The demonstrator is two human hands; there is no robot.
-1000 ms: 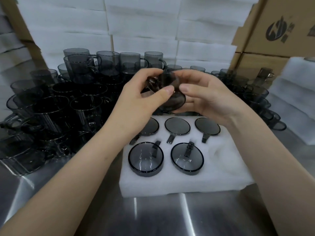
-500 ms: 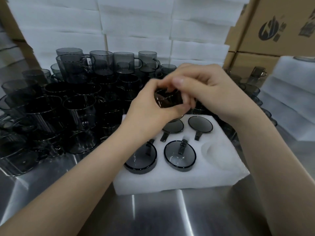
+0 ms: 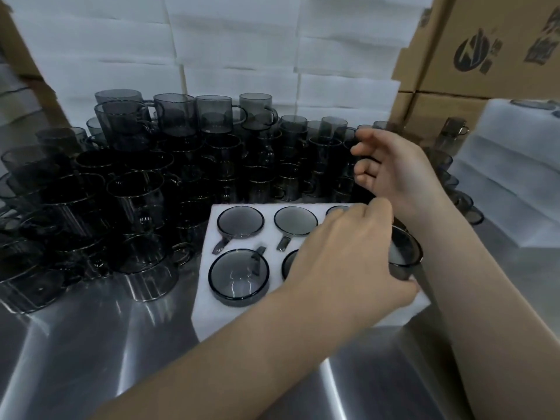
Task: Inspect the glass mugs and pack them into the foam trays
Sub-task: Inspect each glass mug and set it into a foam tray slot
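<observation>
At my far left, loose smoky glass mugs point(image 3: 136, 192) stand heaped on the steel table point(image 3: 91, 344), reaching back towards the white foam sheets point(image 3: 242, 40). Just right of the heap lies the foam tray point(image 3: 206, 313). Its pockets hold a back-left mug point(image 3: 240, 221), a back-middle mug point(image 3: 295, 220) and a front-left mug point(image 3: 238, 275). Glass shows at the edge of two more pockets, mostly hidden beneath my left hand point(image 3: 342, 262). That hand reaches across the tray, fingers and thumb curled round the held mug point(image 3: 404, 253) at the tray's front right corner. The mug is tilted, and I cannot tell whether it is down in its pocket. Beyond it my right hand point(image 3: 394, 168) hovers over the loose mugs, fingers loosely bent, holding nothing. Further right are stacked foam trays point(image 3: 509, 177), with cardboard boxes point(image 3: 485, 56) behind them.
</observation>
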